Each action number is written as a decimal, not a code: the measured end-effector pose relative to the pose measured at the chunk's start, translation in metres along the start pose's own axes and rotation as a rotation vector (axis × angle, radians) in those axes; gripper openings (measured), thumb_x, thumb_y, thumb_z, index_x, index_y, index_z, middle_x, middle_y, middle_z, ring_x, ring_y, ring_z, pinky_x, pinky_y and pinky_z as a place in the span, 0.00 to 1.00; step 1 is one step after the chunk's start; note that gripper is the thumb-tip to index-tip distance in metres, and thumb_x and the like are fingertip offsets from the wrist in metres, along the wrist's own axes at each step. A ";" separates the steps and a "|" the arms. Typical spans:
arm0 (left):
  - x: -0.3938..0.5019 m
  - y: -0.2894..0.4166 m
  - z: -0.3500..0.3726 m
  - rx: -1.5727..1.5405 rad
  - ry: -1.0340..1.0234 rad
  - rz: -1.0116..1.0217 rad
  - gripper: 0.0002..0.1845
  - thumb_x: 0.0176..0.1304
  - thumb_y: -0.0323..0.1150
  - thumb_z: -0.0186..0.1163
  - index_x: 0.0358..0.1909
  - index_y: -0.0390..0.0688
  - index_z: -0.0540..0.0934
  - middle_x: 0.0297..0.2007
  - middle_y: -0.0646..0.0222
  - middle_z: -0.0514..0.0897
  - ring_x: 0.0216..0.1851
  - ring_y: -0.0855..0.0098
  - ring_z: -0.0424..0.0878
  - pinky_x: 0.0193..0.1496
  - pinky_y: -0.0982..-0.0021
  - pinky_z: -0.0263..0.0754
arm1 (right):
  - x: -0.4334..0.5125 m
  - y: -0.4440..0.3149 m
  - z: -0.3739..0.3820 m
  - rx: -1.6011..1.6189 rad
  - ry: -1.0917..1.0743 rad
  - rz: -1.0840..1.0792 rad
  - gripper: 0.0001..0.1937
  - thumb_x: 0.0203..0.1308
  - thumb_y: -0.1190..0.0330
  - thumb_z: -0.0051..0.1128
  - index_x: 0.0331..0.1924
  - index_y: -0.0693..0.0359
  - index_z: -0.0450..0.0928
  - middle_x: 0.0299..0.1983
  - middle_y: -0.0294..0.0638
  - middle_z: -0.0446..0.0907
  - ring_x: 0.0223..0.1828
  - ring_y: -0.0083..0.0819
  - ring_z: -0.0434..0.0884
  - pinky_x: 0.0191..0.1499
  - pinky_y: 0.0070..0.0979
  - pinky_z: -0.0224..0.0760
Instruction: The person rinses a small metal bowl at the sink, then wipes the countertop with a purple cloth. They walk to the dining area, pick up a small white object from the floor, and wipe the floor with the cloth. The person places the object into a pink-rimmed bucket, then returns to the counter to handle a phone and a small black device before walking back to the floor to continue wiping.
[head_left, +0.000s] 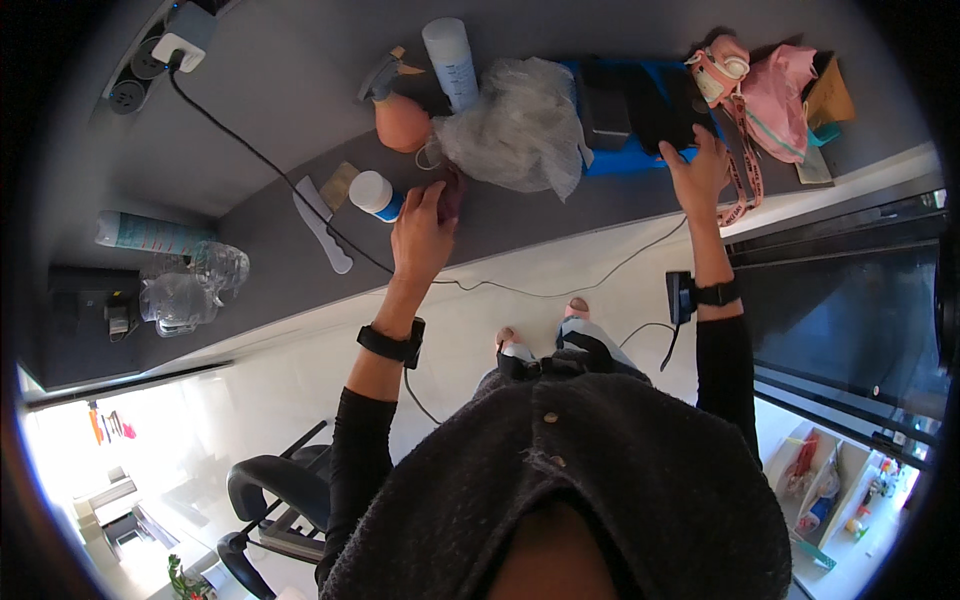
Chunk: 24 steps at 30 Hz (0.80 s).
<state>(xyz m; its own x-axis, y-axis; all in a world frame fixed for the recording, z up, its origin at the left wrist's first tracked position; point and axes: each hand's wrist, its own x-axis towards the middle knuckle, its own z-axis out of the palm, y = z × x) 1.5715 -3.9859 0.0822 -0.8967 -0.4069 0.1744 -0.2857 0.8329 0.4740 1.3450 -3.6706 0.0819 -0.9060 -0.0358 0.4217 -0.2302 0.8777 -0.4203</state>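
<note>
My left hand (424, 232) is at the front of the grey desk, fingers curled around a dark maroon item (452, 191), too dim to name. Right beside its fingers lies a white-capped bottle with a blue label (373, 191). My right hand (701, 176) has its thumb and fingertips at the near edge of a black flat object (660, 112), which lies over a blue package (622, 157). To that object's left is a dark box (606, 120). Crumpled clear bubble wrap (517, 124) sits between my hands.
Behind are an orange spray bottle (401, 124) and a white bottle (451, 64). A pink handheld fan (720, 71) with a lanyard and a pink bag (780, 101) stand right. A black cable (247, 150) crosses a white knife-shaped item (322, 225). An office chair (281, 487) stands behind left.
</note>
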 end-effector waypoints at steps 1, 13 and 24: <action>0.000 -0.001 0.001 0.013 -0.012 0.002 0.29 0.48 0.27 0.67 0.56 0.46 0.73 0.49 0.59 0.75 0.49 0.52 0.77 0.47 0.58 0.75 | -0.009 0.005 -0.001 0.095 -0.010 -0.002 0.31 0.50 0.55 0.68 0.57 0.58 0.71 0.54 0.48 0.70 0.57 0.47 0.69 0.55 0.53 0.60; -0.005 -0.007 0.009 0.106 -0.035 0.033 0.34 0.47 0.30 0.70 0.60 0.45 0.71 0.53 0.56 0.72 0.53 0.52 0.74 0.55 0.58 0.71 | -0.036 0.009 0.017 0.172 0.127 -0.148 0.30 0.49 0.50 0.69 0.52 0.58 0.72 0.50 0.48 0.73 0.54 0.47 0.69 0.50 0.52 0.60; -0.006 -0.007 0.015 0.062 -0.022 0.003 0.34 0.47 0.31 0.70 0.59 0.42 0.71 0.51 0.55 0.74 0.51 0.52 0.74 0.53 0.56 0.70 | 0.025 -0.022 0.018 0.071 0.030 -0.219 0.42 0.46 0.40 0.65 0.60 0.61 0.70 0.56 0.54 0.69 0.58 0.52 0.65 0.55 0.55 0.57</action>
<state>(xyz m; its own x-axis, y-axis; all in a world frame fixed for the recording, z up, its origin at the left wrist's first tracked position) 1.5738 -3.9835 0.0644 -0.9046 -0.3968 0.1558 -0.3032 0.8558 0.4190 1.3209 -3.6993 0.0877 -0.8212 -0.2066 0.5319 -0.4454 0.8147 -0.3712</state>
